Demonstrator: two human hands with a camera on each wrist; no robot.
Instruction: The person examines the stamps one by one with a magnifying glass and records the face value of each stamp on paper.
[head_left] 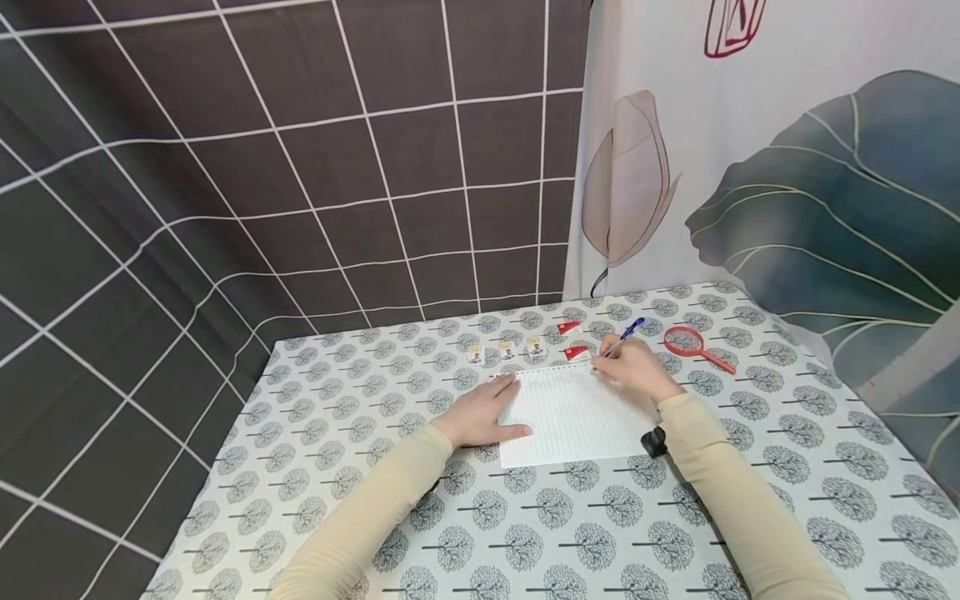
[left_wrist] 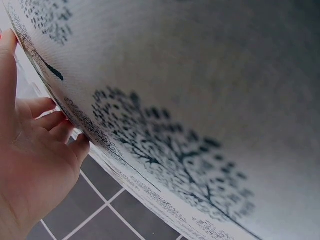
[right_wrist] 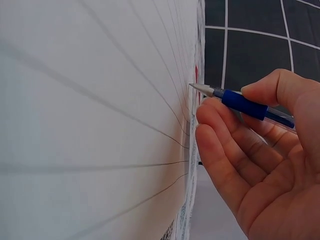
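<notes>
A lined white sheet of paper (head_left: 573,421) with a perforated top edge lies on the tree-patterned table. My left hand (head_left: 480,414) rests on its left side, thumb and fingers spread; in the left wrist view the same hand (left_wrist: 42,155) appears beside the cloth at the frame's left. At the sheet's upper right, my right hand (head_left: 633,367) pinches a blue pen (head_left: 632,328). The right wrist view shows this pen's blue grip (right_wrist: 245,104) between thumb and fingers of the hand (right_wrist: 270,155), its tip at the paper's surface.
A red magnifying glass (head_left: 693,343) lies to the right of the right hand. Beyond the paper are a red-and-white card (head_left: 576,352), a second such card (head_left: 568,327) and three small picture cards (head_left: 506,350) in a row. A dark tiled curtain (head_left: 420,183) stands behind the table.
</notes>
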